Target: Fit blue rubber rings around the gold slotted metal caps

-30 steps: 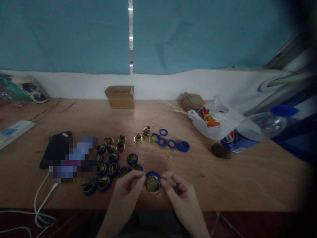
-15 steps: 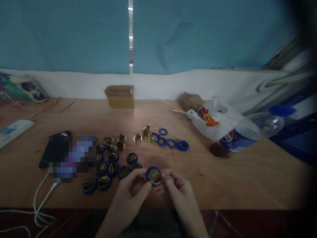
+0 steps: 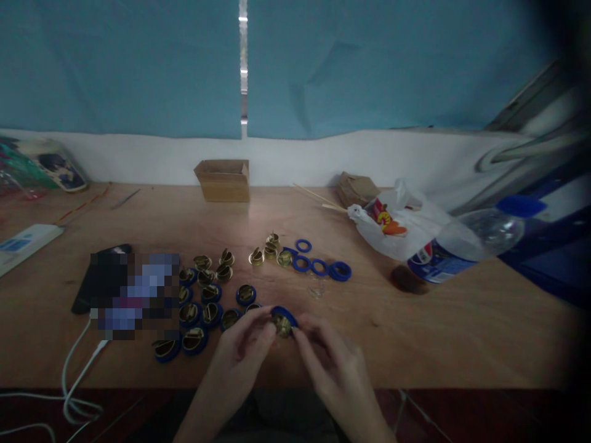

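Near the table's front edge, my left hand point(image 3: 247, 344) and my right hand point(image 3: 330, 354) pinch one round brass-coloured clip piece with a blue ring point(image 3: 283, 322) from both sides. It is tilted, and fingertips hide part of its edge. To the left lie several similar brass pieces set in blue rings point(image 3: 212, 314). Behind them are bare brass pieces point(image 3: 225, 272), some with a hinged flap standing up. Farther off sits another small group of brass pieces point(image 3: 270, 250), beside loose blue rings point(image 3: 319, 267). Thin clear bits point(image 3: 316, 288) lie in front of those rings.
A dark phone point(image 3: 104, 277) and a blurred-out screen point(image 3: 138, 295) with white cables are at left, near a white power strip point(image 3: 28, 245). An open cardboard box point(image 3: 224, 183) stands at the back. A plastic bag point(image 3: 392, 237) and a cola bottle point(image 3: 443, 255) are at right.
The held piece has tipped from facing up towards me to a steeper slant and shifted slightly left. My right hand's fingers have moved in closer around its edge.
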Demonstrator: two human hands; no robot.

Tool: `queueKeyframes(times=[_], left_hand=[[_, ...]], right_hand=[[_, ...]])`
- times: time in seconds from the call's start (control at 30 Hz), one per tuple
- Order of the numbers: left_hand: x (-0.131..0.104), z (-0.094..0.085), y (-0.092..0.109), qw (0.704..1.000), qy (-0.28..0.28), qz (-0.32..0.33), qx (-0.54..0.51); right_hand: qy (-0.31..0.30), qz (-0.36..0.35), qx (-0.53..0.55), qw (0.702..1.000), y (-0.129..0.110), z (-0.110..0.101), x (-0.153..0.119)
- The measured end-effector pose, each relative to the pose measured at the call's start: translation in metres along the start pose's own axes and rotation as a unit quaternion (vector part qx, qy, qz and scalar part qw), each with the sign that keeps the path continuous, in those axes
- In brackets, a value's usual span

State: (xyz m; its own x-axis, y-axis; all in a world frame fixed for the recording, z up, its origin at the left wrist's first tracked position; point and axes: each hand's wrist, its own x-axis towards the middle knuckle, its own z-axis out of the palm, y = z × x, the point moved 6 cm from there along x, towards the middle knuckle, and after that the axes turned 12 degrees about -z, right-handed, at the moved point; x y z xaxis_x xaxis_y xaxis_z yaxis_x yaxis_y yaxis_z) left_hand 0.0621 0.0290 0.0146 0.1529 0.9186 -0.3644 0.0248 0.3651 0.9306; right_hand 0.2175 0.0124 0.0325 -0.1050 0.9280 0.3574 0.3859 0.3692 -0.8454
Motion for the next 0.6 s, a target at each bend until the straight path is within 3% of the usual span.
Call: queueKeyframes(times=[0.17, 0.43, 0.6], left_hand=[[0.004, 0.005, 0.001, 0.998, -0.01, 0.033, -0.047], [-0.006, 0.002, 0.007, 0.987, -0.091, 0.037, -0.127], [-0.007, 0.001, 0.01, 0.984, -0.1, 0.054, -0.135]], right_hand=[[-0.035, -0.08, -0.034, 0.996, -0.017, -0.001, 0.0], [-0.016, -0.05, -0.037, 0.998, -0.014, -0.018, 0.001], [0.004, -0.035, -0.023, 0.999, -0.011, -0.021, 0.002]])
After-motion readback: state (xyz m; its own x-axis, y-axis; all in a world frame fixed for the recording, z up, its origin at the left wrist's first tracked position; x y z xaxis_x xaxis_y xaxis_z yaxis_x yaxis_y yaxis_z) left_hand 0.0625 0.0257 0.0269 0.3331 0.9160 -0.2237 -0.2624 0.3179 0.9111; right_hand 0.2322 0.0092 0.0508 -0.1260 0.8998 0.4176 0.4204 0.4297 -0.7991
